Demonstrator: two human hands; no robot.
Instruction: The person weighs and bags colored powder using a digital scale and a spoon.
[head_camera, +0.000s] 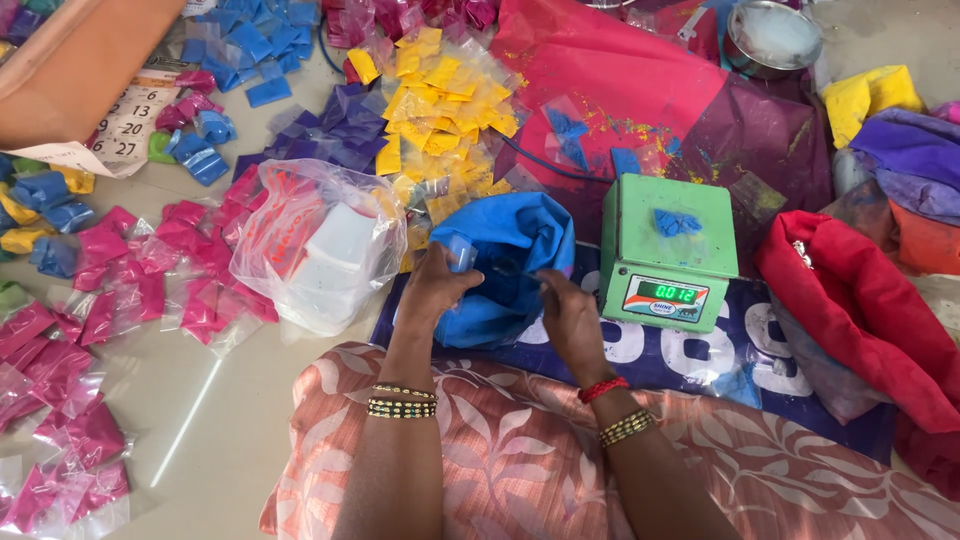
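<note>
My left hand (432, 285) pinches a small clear plastic pouch (460, 252) at the mouth of the blue powder-filled bag (510, 250); my right hand (568, 312), fingers curled, grips the bag's rim just beside the green weighing scale (668, 250).

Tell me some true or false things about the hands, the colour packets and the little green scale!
1. Both hands are at the open blue plastic bag. True: left hand, right hand.
2. A small blue packet lies on the green weighing scale. True.
3. The heap of small yellow packets lies right of the scale. False: it lies to the left, farther off.
4. The pink packets sit on the scale. False: they lie on the floor at the left.
</note>
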